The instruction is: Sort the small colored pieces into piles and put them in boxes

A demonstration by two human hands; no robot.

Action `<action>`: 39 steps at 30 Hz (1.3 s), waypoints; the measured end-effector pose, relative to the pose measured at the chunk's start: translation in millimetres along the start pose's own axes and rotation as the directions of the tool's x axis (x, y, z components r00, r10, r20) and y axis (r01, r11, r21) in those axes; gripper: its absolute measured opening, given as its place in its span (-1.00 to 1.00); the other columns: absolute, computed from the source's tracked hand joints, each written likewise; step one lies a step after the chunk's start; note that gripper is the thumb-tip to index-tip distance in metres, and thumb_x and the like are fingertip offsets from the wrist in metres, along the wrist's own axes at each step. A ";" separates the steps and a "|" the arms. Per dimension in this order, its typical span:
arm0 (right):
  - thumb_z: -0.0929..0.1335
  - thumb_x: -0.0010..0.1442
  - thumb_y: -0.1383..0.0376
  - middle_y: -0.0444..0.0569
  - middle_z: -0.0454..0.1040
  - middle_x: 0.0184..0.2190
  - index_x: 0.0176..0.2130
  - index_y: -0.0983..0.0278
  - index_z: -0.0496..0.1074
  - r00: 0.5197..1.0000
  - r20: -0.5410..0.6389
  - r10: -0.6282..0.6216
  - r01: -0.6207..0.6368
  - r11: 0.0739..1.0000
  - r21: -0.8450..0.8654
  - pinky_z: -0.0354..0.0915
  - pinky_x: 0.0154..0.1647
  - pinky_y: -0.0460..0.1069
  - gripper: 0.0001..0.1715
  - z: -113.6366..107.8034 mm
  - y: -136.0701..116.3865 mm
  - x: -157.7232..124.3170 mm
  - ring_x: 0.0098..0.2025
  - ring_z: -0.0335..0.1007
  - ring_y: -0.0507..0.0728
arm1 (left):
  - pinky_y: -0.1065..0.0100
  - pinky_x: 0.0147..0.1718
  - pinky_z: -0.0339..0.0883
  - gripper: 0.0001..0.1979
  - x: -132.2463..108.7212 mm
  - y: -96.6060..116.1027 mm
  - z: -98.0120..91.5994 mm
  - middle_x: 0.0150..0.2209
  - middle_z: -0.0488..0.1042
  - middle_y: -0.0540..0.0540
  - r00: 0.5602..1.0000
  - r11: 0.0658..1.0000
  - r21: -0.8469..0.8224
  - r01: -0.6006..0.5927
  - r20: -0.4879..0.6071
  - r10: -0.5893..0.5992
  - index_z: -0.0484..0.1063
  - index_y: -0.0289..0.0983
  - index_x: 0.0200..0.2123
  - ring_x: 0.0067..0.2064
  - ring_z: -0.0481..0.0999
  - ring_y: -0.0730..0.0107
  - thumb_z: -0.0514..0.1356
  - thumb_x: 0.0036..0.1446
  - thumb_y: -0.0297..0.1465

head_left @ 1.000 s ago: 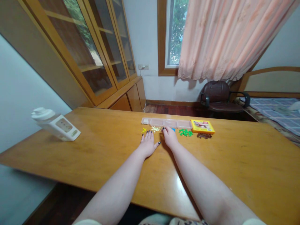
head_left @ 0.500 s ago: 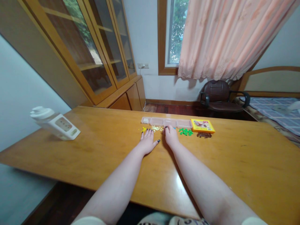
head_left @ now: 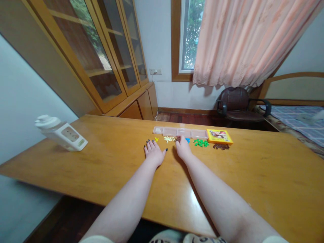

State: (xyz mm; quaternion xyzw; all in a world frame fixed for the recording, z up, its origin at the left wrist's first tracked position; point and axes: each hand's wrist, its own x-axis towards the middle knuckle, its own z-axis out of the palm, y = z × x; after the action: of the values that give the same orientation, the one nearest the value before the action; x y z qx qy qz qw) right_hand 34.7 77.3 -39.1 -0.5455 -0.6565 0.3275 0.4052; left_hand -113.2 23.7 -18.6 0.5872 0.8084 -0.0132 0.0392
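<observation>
My left hand (head_left: 154, 154) lies flat on the table with its fingers spread, just short of a small heap of yellow pieces (head_left: 156, 139). Closed, with the fingertips drawn together, my right hand (head_left: 183, 148) is between the cream pieces (head_left: 169, 139) and the blue pieces (head_left: 187, 140). Whatever it may pinch is too small to make out. It covers part of the blue heap. Farther right are green pieces (head_left: 201, 143) and dark brown pieces (head_left: 221, 146). Behind the heaps runs a row of clear plastic trays (head_left: 170, 131), with something whitish in the leftmost one.
A yellow box (head_left: 219, 136) stands at the right end of the trays, near the far edge of the wooden table (head_left: 121, 158). On the left is a white-capped bottle (head_left: 62, 133). Beyond the table are a brown chair (head_left: 235, 103) and a glass-fronted cabinet (head_left: 101, 57).
My left hand has slid left and slightly toward me, off the edge of the cream and yellow heaps. My right hand has shifted slightly, and more of the blue pieces shows.
</observation>
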 end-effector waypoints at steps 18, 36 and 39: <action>0.21 0.10 0.41 0.17 0.41 -0.01 0.03 0.37 0.28 0.988 0.136 -0.073 0.106 0.960 -0.258 0.16 0.07 0.05 -0.54 -2.6 -13.8 -7.7 0.04 0.31 0.18 | -0.09 0.25 -0.26 -0.32 36.1 -37.2 -3.7 0.34 -0.11 -0.25 0.981 0.972 -0.138 -0.191 0.020 0.195 -0.12 -0.34 0.31 0.35 -0.15 0.12 -0.13 0.23 -0.11; 0.22 0.11 0.34 0.17 0.37 0.06 0.04 0.32 0.30 0.980 0.172 -0.100 0.173 0.853 -0.492 -0.24 0.24 0.24 -0.52 0.4 -19.5 -12.1 0.22 0.05 0.26 | -0.03 0.25 -0.21 -0.24 13.6 -17.5 -5.7 0.34 -0.18 -0.34 0.975 0.979 -0.025 -0.202 0.087 0.204 -0.12 -0.42 0.30 0.35 -0.18 0.03 -0.12 0.19 -0.04; 0.21 0.11 0.36 0.17 0.38 0.04 0.03 0.33 0.32 0.980 0.162 -0.115 0.179 0.865 -0.469 -0.16 0.21 0.20 -0.53 -1.4 -22.5 -12.1 0.19 0.08 0.25 | -0.02 0.26 -0.25 -0.26 21.1 -20.1 -7.1 0.35 -0.21 -0.30 0.974 0.976 -0.056 -0.211 0.067 0.214 -0.14 -0.40 0.31 0.36 -0.22 0.08 -0.16 0.21 -0.04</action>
State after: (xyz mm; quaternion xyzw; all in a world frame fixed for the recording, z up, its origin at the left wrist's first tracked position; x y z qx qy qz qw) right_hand 26.8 61.1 -21.0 -0.5550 -0.7816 0.1565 0.2377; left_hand -139.1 38.0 -13.7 0.6682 0.7391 -0.0108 0.0840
